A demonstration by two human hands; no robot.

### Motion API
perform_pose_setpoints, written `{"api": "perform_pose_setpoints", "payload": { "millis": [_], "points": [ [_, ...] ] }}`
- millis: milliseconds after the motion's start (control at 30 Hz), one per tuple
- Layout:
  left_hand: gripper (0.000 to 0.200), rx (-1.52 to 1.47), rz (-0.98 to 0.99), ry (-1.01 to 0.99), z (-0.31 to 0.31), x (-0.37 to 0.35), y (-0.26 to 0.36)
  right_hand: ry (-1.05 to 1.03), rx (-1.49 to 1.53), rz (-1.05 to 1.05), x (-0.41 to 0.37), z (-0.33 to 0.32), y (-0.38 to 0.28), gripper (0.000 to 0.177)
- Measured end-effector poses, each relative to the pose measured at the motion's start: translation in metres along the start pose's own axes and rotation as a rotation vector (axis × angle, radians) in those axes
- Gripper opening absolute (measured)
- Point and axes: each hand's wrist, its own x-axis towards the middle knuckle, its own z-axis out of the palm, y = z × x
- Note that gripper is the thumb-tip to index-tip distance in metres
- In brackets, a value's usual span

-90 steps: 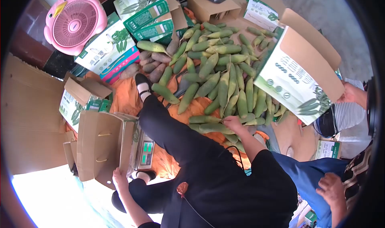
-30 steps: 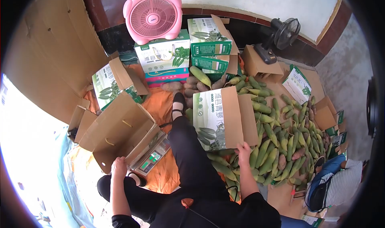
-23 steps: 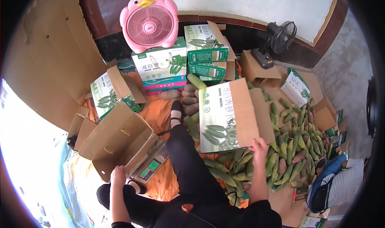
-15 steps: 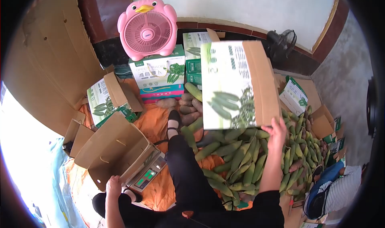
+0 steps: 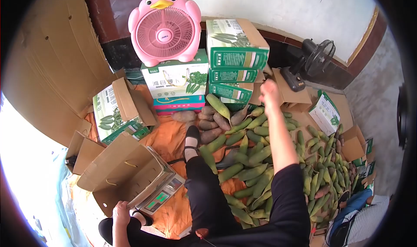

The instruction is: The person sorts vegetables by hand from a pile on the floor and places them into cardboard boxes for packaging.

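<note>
My left hand (image 5: 121, 212) is closed on the lower edge of an open cardboard box (image 5: 124, 171) with rope handles. The box rests tilted on a digital scale (image 5: 158, 198) with a lit green display. My right hand (image 5: 269, 91) is stretched forward, slightly blurred, fingers curled and nothing visible in them. It is just right of a stack of green-and-white radish boxes, below the corner of the top box (image 5: 239, 58). Below my right arm lies a big heap of green radishes (image 5: 254, 173). Several brownish-purple roots (image 5: 210, 124) lie by my foot.
A pink penguin-shaped fan (image 5: 165, 32) stands on a radish gift box (image 5: 173, 83) at the back. A black fan (image 5: 304, 64) sits on a carton to the right. Another open carton (image 5: 108, 110) is at left. A person in a striped sleeve (image 5: 369, 214) is at lower right.
The printed box my right hand was holding up now sits on top of the stack at the back. My right hand has let go and moved forward. My left hand stays on the open box.
</note>
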Motion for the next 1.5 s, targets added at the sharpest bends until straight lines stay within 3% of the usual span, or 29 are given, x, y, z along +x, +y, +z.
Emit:
{"api": "perform_pose_setpoints", "payload": {
  "millis": [67,100,167,267,333,367,433,500,567,633,700,1000,1067,1167,1300,1467,1500],
  "points": [
    [0.017,0.009,0.000,-0.010,0.000,-0.001,-0.001,-0.092,0.030,0.089,-0.057,0.003,0.047,0.032],
    [0.017,0.014,0.002,-0.009,0.000,0.000,-0.002,-0.109,-0.114,0.127,-0.078,-0.002,0.079,0.026],
    [0.018,0.023,0.015,-0.006,0.002,0.002,-0.004,-0.250,-0.158,0.239,-0.121,-0.021,0.140,0.027],
    [0.018,0.025,0.040,0.003,0.005,0.001,-0.006,-0.314,-0.273,0.424,-0.203,-0.051,0.179,0.021],
    [0.016,0.052,0.045,0.028,0.010,0.002,-0.009,-0.386,-0.241,0.226,-0.246,-0.085,0.262,0.017],
    [0.016,0.049,0.056,0.021,0.009,0.002,-0.009,-0.387,-0.243,0.248,-0.264,-0.096,0.264,0.017],
    [0.017,0.084,0.057,-0.002,0.008,0.001,-0.008,-0.474,-0.564,0.286,-0.307,-0.117,0.262,0.012],
    [0.018,0.086,0.074,0.011,0.013,0.003,-0.013,-0.564,-0.588,0.349,-0.330,-0.134,0.262,0.012],
    [0.021,0.101,0.077,0.013,0.016,0.003,-0.014,-0.659,-0.833,0.216,-0.352,-0.157,0.285,0.017],
    [0.022,0.097,0.108,-0.012,0.011,0.003,-0.009,-0.623,-0.798,0.266,-0.368,-0.173,0.280,0.015],
    [0.021,0.064,0.129,-0.002,0.014,0.003,-0.014,-0.498,-0.707,0.462,-0.386,-0.180,0.283,0.015],
    [0.024,-0.069,0.198,-0.076,0.007,0.003,-0.007,-0.399,-0.681,0.541,-0.425,-0.207,0.273,0.015],
    [0.025,-0.088,0.191,-0.072,0.010,0.006,-0.005,-0.326,-0.640,0.695,-0.423,-0.214,0.258,0.016],
    [0.025,-0.072,0.232,-0.055,0.009,0.006,-0.006,-0.235,-0.675,0.755,-0.426,-0.231,0.255,0.016],
    [0.025,-0.071,0.158,-0.070,0.014,0.005,-0.006,-0.175,-0.679,0.873,-0.426,-0.252,0.249,0.016],
    [0.029,-0.056,0.100,-0.040,0.019,0.005,-0.006,0.147,-0.396,0.945,-0.409,-0.259,0.244,0.026],
    [0.029,-0.057,0.085,-0.034,0.026,0.008,-0.015,0.130,-0.401,0.943,-0.402,-0.260,0.247,0.026]
  ]
}}
